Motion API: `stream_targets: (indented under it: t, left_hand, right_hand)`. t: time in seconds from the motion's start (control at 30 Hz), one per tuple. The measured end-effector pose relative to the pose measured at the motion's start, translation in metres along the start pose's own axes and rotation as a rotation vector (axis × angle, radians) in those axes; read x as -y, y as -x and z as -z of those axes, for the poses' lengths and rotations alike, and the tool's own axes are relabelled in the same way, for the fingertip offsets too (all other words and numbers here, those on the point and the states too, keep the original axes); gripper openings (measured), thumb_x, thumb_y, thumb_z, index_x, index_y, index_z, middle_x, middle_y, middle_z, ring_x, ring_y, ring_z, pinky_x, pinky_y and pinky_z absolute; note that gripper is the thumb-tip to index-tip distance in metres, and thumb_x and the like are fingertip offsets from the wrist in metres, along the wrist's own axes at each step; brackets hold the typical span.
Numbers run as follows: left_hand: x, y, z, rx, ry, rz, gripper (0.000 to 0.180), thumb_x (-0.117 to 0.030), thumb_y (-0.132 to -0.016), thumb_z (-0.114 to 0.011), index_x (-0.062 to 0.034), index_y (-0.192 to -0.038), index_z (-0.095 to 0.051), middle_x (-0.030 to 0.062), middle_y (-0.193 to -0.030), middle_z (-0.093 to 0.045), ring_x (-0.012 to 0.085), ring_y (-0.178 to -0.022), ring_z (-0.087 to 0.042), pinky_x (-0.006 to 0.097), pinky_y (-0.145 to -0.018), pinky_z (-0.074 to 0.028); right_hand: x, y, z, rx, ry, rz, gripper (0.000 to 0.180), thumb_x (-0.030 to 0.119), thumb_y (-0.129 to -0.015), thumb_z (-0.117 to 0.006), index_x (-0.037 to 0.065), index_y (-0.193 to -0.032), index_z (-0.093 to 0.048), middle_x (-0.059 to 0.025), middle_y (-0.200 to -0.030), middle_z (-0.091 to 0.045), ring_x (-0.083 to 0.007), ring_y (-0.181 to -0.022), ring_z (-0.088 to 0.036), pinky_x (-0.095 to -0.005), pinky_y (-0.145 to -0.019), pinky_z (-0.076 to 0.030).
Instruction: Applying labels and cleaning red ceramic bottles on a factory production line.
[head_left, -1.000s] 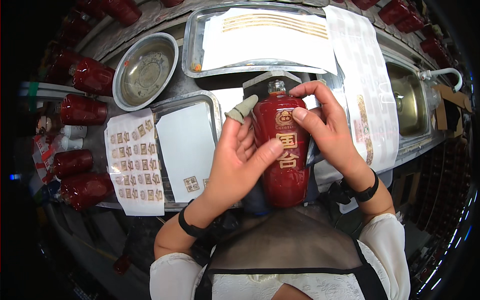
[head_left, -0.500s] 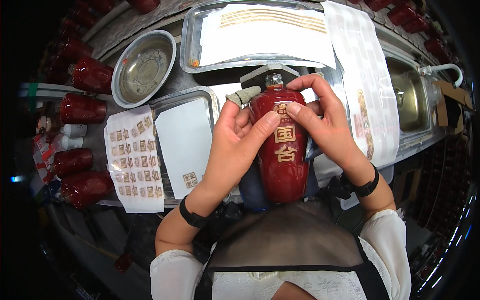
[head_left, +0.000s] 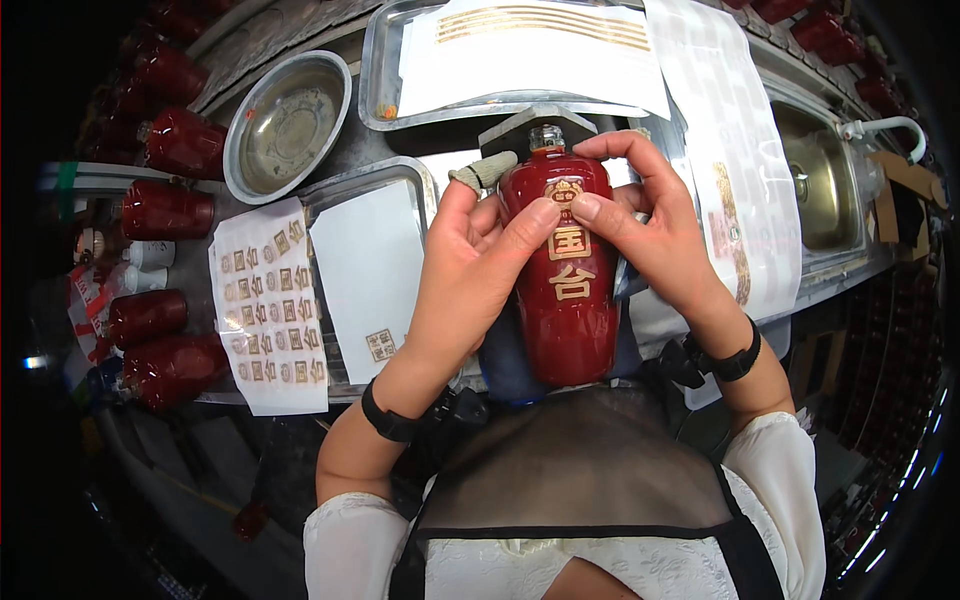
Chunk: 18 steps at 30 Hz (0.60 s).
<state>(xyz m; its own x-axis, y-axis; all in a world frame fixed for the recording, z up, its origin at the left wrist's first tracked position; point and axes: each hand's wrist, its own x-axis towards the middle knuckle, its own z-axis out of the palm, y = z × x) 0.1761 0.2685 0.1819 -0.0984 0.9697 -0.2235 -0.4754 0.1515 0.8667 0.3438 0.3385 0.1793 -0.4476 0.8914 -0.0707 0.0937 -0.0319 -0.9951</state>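
Note:
A glossy dark red bottle (head_left: 568, 340) with a clear glass neck lies tilted in front of me, its neck pointing away. Gold characters run down its front, and a round gold emblem decal (head_left: 563, 193) sits above them near the shoulder. My left hand (head_left: 470, 255) grips the bottle's left side, thumb pressed on the emblem's lower edge; a grey cloth cover (head_left: 484, 171) sheathes its index fingertip. From the right, my right hand (head_left: 655, 220) holds the shoulder, its thumb on the emblem beside the left thumb. Fingers behind the bottle are partly hidden.
Left of the bottle lie a sheet of gold decals (head_left: 268, 310) and a white sheet (head_left: 365, 260) on a metal tray. Beyond are a metal bowl (head_left: 236, 165) and a tray (head_left: 376, 60) with papers. A translucent strip (head_left: 760, 150), sink (head_left: 835, 215) and several red bottles (head_left: 165, 210) flank these.
My right thumb has slid down and left on the emblem, nearer my left thumb. The bottle has shifted slightly away from me in the picture. Both hands keep their hold.

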Motion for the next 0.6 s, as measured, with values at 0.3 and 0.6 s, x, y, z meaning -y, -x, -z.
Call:
stream_targets:
  t: [0.3,0.6]
  left_hand:
    - [-0.001,0.006,0.008,0.017,0.018,0.078,0.059,-0.009,-0.094,-0.067,0.0023,-0.142,-0.034,0.0186,-0.127,-0.059,0.0209,-0.118,-0.059,0.033,-0.101,-0.048]
    - [0.006,0.029,0.014,0.086,-0.058,0.096,0.084,-0.005,-0.088,-0.072,-0.0013,-0.151,-0.017,0.0234,-0.141,-0.047,0.0249,-0.129,-0.051,0.037,-0.106,-0.045]
  right_hand:
    - [0.004,0.006,0.003,0.002,-0.033,-0.047,0.046,0.018,-0.087,-0.073,0.000,-0.124,-0.053,-0.0127,-0.116,-0.057,-0.0073,-0.078,-0.066,-0.0192,-0.063,-0.051]
    - [-0.007,0.047,-0.001,0.003,-0.128,-0.080,0.067,0.016,-0.088,-0.072,0.003,-0.143,-0.037,-0.0154,-0.134,-0.048,-0.0094,-0.072,-0.066,-0.0212,-0.061,-0.052]
